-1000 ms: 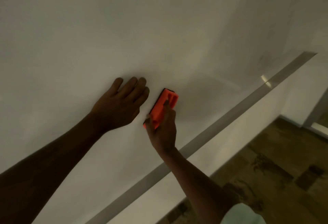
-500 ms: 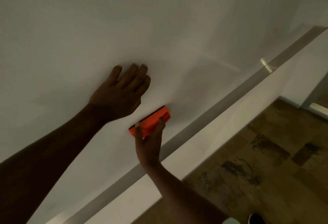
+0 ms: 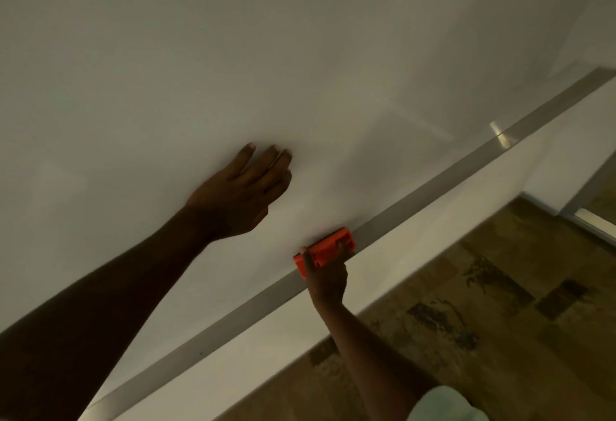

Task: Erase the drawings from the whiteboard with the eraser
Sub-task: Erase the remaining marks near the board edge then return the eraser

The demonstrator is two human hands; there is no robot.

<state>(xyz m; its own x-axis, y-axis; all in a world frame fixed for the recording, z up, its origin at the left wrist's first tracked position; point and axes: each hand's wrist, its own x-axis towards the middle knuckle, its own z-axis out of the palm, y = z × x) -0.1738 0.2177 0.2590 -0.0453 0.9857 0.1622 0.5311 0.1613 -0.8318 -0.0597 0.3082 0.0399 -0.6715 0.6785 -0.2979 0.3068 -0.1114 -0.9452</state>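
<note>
A: Eyes on the broad white whiteboard (image 3: 233, 54), filling the whole upper view, and its grey metal bottom frame strip (image 3: 433, 187) cutting a diagonal from lower left to upper right.

B: That strip is our marker. Where's the left hand (image 3: 240, 194)?

A: Above the strip, pressed flat on the board, palm down, fingers (image 3: 266, 167) stretched out and close together, pointing up and to the right. It grips nothing. The bare forearm runs long and straight back to the lower left corner.

B: And the right hand (image 3: 326, 279)?

A: Right on the strip, wrist crossing it from below. It's clamped around the bright orange rectangular plastic eraser (image 3: 328, 249), thumb at the left end, a fingertip hooked over the top.

B: So the eraser's position?

A: Lying along the strip's upper edge, against the bottom of the board, just below and right of the flat left hand.

B: Any drawings visible?

A: I can't tell; the surface reads plain in this dim light. Below the strip, a white wall, then brown patterned floor (image 3: 483, 304).
</note>
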